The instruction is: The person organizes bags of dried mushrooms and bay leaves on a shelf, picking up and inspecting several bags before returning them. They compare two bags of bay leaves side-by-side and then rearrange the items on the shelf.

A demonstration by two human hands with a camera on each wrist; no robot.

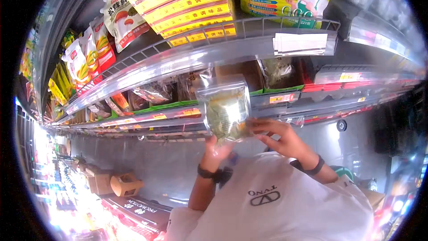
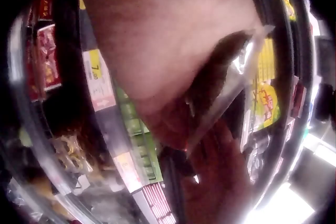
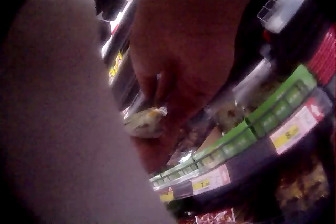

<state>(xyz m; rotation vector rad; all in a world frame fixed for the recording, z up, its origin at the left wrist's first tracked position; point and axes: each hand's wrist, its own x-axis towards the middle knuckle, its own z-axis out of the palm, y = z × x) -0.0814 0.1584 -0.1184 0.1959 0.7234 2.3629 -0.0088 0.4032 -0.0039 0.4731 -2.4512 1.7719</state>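
Note:
A clear pouch with greenish dried contents (image 1: pixel 226 111) is held up in front of the shelf, its clear top edge uppermost and a bright glare across its front. My left hand (image 1: pixel 215 148) grips it at the lower left, thumb at the front; the other fingers are hidden behind it in the head view. At the pouch's right edge is my right hand (image 1: pixel 283 139), its fingers loosely extended with the fingertips right at the plastic. The left wrist view shows the pouch edge-on beside the left hand (image 2: pixel 173 50). Part of the pouch (image 3: pixel 146 122) appears by the right hand (image 3: pixel 184 61).
Behind the pouch runs a shelf with green-edged boxes (image 3: pixel 278 100) of bagged goods and price tags (image 1: pixel 281 98). Above it, a wire-railed shelf (image 1: pixel 196 40) bears stacked yellow boxes (image 1: pixel 187 6) and a green bag (image 1: pixel 267 2). Cardboard boxes (image 1: pixel 99 181) stand lower left.

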